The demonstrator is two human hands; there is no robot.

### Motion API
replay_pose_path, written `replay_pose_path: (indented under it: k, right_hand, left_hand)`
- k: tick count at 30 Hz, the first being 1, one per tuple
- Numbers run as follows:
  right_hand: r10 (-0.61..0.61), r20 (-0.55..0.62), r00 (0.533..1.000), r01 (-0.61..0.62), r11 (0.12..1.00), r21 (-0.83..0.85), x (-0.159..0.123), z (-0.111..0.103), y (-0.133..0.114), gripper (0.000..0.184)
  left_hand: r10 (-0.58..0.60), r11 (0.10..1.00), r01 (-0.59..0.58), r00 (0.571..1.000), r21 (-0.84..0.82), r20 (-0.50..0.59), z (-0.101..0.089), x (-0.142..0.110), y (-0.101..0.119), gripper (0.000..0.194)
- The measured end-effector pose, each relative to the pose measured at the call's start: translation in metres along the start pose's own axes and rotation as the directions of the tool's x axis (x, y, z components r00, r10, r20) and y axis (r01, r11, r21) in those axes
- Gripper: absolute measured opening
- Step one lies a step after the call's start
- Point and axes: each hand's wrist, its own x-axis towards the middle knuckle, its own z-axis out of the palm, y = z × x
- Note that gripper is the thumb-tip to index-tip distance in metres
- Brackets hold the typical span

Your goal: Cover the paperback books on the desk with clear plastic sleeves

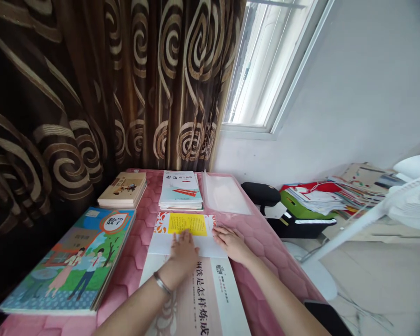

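Observation:
An opened book (226, 284) lies in front of me, its page printed with large Chinese characters. At its far end is a yellow text panel (186, 223) bordered by an orange-red leaf pattern. My left hand (184, 254), with a silver bracelet at the wrist, rests palm down on the white strip below that panel, fingers spread and reaching onto the yellow. Along the book's right edge lies my right hand (232, 242), its fingers stretched out flat over the corner. Neither hand grasps anything.
On the pink quilted cover (259, 252) stand a stack of math textbooks (80, 261), smaller tan books (122, 189), white-and-blue booklets (181, 189) and a clear plastic sleeve (226, 193). A dark flat device (325, 317) sits at the right edge. Beyond is a white fan (350, 228).

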Motion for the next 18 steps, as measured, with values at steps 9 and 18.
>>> replay_pose_path:
  k: [9,18]
  right_hand:
    - [0.262,-0.22,0.94,-0.247,0.964,0.094,0.03,-0.005,0.02,0.017]
    - [0.534,-0.208,0.819,-0.535,0.843,0.057,0.078,-0.008,0.019,0.047]
  left_hand:
    - [0.191,0.97,-0.202,0.977,-0.132,-0.09,0.022,0.03,0.061,0.063]
    - [0.211,0.957,-0.221,0.975,-0.189,-0.071,0.018,0.027,0.055,0.065]
